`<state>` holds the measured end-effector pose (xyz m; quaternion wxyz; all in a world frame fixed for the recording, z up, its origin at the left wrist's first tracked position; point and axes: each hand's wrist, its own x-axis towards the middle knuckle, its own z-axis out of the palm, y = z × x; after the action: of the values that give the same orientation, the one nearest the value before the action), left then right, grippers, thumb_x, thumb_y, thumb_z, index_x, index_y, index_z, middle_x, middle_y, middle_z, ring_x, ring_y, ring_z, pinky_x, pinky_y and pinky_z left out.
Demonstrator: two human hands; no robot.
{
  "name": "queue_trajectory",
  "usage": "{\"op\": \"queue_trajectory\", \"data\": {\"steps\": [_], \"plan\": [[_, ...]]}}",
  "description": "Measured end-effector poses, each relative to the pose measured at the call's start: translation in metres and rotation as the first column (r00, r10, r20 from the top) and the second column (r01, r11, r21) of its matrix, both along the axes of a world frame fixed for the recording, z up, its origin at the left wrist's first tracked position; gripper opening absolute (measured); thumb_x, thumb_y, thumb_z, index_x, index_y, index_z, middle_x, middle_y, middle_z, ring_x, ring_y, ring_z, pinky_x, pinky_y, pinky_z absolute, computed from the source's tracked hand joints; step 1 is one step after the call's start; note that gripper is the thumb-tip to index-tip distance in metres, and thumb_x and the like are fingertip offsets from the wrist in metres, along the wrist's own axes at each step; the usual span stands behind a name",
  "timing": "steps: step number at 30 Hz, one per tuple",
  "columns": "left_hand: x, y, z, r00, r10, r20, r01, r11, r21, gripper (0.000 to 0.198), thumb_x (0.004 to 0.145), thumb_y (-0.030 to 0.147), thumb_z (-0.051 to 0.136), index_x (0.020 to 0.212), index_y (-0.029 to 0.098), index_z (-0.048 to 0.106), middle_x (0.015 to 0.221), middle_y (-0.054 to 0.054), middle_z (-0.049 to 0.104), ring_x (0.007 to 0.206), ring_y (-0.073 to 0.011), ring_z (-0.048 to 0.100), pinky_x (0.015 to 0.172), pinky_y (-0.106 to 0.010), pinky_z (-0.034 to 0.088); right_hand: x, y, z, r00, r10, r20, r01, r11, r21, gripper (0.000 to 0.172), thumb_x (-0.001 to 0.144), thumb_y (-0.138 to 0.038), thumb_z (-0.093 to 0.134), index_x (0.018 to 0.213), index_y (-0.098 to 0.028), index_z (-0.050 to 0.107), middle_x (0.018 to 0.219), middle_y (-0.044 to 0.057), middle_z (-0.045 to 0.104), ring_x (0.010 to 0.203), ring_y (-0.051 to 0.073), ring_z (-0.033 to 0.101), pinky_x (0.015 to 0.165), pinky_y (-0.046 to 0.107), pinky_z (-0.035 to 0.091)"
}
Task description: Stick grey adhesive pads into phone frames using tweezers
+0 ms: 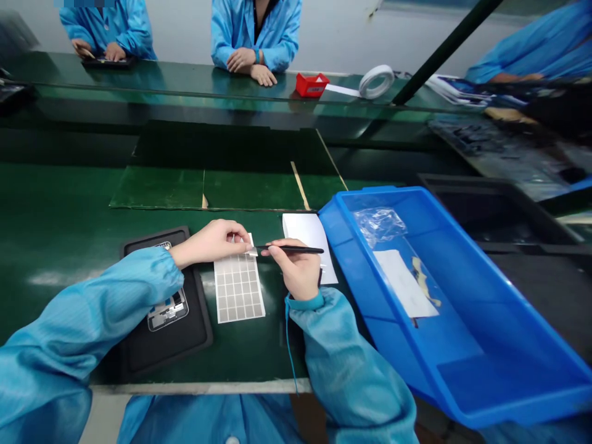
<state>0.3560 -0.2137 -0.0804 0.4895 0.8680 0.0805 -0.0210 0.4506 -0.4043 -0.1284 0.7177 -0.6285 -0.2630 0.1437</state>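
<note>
My left hand [213, 242] rests its fingers on the top end of a sheet of small grey rectangular labels [239, 290], holding it to the bench. My right hand [296, 269] grips black tweezers [291, 250], whose tip meets a small silvery label [252, 251] at the sheet's upper edge. Under my left forearm lies a black mat [161, 345] bearing a metal phone frame part [167, 310], partly hidden by my sleeve. A white paper sheet [309, 240] lies just beyond my right hand.
A blue plastic tray [444, 243] to the right holds a clear plastic bag, white paper and yellowish scraps. Beyond the green bench [55, 203], a glass shelf carries a red box and a tape roll. Co-workers in blue sleeves sit opposite.
</note>
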Motion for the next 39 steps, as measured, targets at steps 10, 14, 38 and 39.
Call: {"op": "queue_trajectory", "data": {"steps": [10, 14, 38, 39], "plan": [[0.002, 0.0, -0.005, 1.0, 0.006, 0.015, -0.006, 1.0, 0.0, 0.017, 0.079, 0.031, 0.065, 0.081, 0.016, 0.073, 0.073, -0.001, 0.063, 0.064, -0.0116, 0.051, 0.059, -0.024, 0.038, -0.001, 0.001, -0.003, 0.998, 0.024, -0.054, -0.023, 1.0, 0.011, 0.022, 0.076, -0.039, 0.081, 0.085, -0.02, 0.071, 0.085, 0.004, 0.074, 0.073, 0.022, 0.075, 0.075, 0.039, 0.064], [-0.001, 0.003, -0.002, 1.0, 0.016, -0.001, -0.016, 1.0, -0.013, 0.02, 0.079, 0.034, 0.065, 0.081, 0.015, 0.072, 0.071, 0.0, 0.062, 0.063, -0.0113, 0.05, 0.059, -0.023, 0.037, -0.001, 0.0, -0.006, 0.998, 0.043, -0.049, -0.044, 0.999, -0.018, 0.022, 0.076, -0.037, 0.081, 0.086, -0.02, 0.071, 0.085, 0.004, 0.074, 0.074, 0.021, 0.075, 0.076, 0.038, 0.063], [-0.108, 0.092, -0.004, 0.923, 0.378, 0.072, -0.341, 0.716, 0.61, 0.029, 0.085, 0.041, 0.058, 0.096, 0.017, 0.07, 0.091, -0.007, 0.065, 0.085, -0.0227, 0.058, 0.079, -0.035, 0.045, 0.0, -0.001, 0.002, 0.987, -0.105, 0.12, 0.119, 0.987, -0.109, 0.02, 0.077, -0.035, 0.08, 0.081, -0.018, 0.07, 0.063, 0.001, 0.07, 0.055, 0.02, 0.07, 0.059, 0.034, 0.059], [-0.122, 0.099, -0.008, 0.913, 0.402, 0.061, -0.342, 0.676, 0.653, 0.03, 0.086, 0.042, 0.057, 0.097, 0.017, 0.07, 0.094, -0.008, 0.066, 0.09, -0.0246, 0.058, 0.083, -0.037, 0.045, 0.0, -0.001, 0.001, 0.984, -0.114, 0.136, 0.13, 0.986, -0.109, 0.019, 0.077, -0.034, 0.081, 0.081, -0.018, 0.07, 0.062, 0.001, 0.07, 0.054, 0.019, 0.069, 0.057, 0.033, 0.059]]}}
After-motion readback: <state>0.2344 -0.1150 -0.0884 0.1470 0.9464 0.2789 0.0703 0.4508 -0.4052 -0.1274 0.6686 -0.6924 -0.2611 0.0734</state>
